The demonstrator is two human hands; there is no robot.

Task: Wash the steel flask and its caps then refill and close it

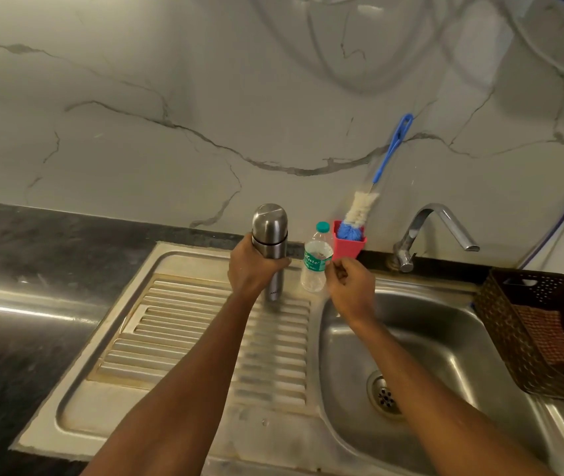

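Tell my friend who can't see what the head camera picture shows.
A left hand grips a closed steel flask standing on a sink's draining board. The right hand is beside a small plastic water bottle.

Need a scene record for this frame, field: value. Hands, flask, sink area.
left hand: grips the silver steel flask mid-body
flask: upright, outer cap on, at the ribbed steel drainboard
right hand: fingers curled beside the clear plastic bottle with green cap; contact unclear
bottle: upright, capped, right of flask
red plastic holder: behind bottle, holds blue-handled bottle brush
steel tap: no water visible
sink basin: right of drainboard
brown woven basket: at sink's right edge
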